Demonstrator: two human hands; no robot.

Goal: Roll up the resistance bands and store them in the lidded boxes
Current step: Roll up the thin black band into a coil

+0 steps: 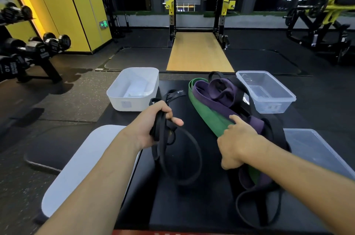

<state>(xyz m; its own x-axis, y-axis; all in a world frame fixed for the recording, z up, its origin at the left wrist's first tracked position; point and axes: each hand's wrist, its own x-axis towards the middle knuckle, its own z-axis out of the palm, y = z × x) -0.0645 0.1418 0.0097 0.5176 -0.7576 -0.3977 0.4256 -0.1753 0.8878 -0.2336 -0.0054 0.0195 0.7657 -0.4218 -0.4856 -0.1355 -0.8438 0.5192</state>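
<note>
Head view: left grip curls round black band; right grip seemingly pinches green band.

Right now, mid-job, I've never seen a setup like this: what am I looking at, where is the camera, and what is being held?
There is no machine here. These are a person's two bare hands, seen from one camera worn on the head and looking down. The left hand grips a thin black band, partly gathered. The right hand grips the green band, which lies tangled with a purple band and a wide black band. All rest on a black mat. Behind stand an open white box and an open clear box. A white lid and a clear lid lie at the sides.
</note>
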